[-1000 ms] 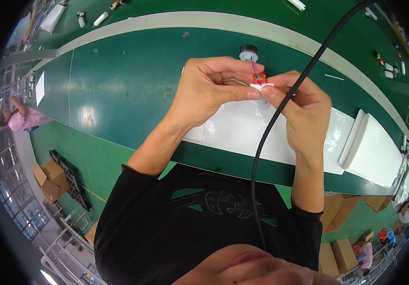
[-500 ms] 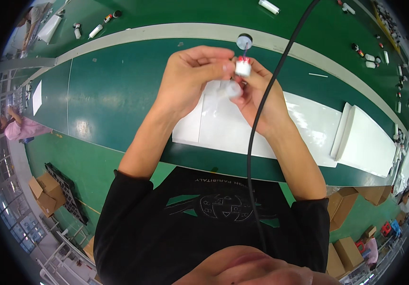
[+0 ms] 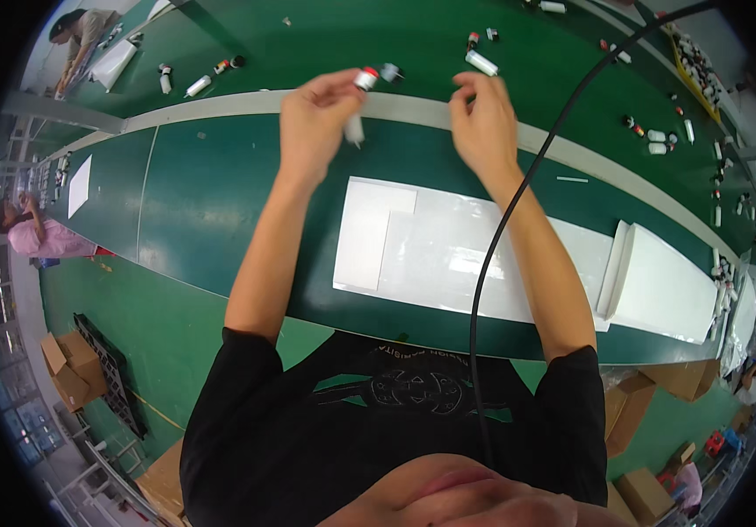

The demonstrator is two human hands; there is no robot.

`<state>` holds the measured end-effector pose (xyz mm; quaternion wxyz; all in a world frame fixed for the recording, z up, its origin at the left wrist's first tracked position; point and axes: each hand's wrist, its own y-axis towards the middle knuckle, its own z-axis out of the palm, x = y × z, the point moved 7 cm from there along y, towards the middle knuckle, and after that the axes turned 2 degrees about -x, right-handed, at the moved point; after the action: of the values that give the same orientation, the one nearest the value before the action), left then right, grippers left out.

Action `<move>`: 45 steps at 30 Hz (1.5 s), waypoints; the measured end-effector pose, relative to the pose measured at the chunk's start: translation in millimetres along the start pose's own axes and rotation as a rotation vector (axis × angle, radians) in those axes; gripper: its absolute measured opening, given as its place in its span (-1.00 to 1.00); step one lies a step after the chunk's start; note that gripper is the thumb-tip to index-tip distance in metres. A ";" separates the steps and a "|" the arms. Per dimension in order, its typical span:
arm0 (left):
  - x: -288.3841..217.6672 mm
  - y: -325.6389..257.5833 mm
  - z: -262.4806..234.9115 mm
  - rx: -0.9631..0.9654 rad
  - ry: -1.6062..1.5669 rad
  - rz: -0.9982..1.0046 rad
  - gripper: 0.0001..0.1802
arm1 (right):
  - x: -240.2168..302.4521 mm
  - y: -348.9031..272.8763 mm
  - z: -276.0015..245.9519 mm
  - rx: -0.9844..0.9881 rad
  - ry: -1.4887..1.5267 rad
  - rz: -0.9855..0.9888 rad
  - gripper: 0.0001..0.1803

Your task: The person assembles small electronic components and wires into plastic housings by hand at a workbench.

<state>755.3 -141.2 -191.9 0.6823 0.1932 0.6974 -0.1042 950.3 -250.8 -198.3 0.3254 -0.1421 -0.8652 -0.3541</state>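
Note:
My left hand (image 3: 312,123) pinches a small wired assembly above the far edge of the bench. Its white cylinder with a red end (image 3: 366,78) shows at my fingertips, and a round grey-and-black piece (image 3: 391,72) sticks out beside it. A blurred whitish piece (image 3: 354,130) hangs below the fingers. Apart from it, my right hand (image 3: 485,127) is raised with its fingers loosely spread and nothing visible in them. Just beyond its fingertips, a white cylinder (image 3: 482,61) with a red-and-black end piece (image 3: 473,40) lies on the green conveyor belt.
White sheets (image 3: 448,246) lie on the green bench (image 3: 211,193), with a white stack (image 3: 663,281) at right. Several similar assemblies lie along the belt (image 3: 307,53). A black cable (image 3: 531,167) hangs across my right forearm. Co-workers stand at the left; cardboard boxes (image 3: 75,364) are on the floor.
My hands have separated: the left moved left with the wired assembly, and the right let go and reached farther out toward the belt. The view has shifted slightly.

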 end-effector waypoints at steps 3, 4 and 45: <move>-8.4 37.7 -27.4 -0.120 0.414 0.125 -0.55 | -26.4 33.1 2.0 -0.205 -0.463 -0.151 -0.71; -8.4 42.6 -34.2 -0.173 0.712 0.227 -0.51 | -42.7 40.3 9.3 -0.108 -0.593 -0.067 -0.70; 7.6 -79.0 62.6 0.220 -0.348 -0.314 -0.70 | 62.1 -88.6 -47.8 -0.064 0.050 -0.223 -0.66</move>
<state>779.8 -237.2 -211.8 0.7425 0.1347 0.5753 -0.3158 883.7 -346.4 -177.5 0.3007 -0.0466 -0.8554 -0.4191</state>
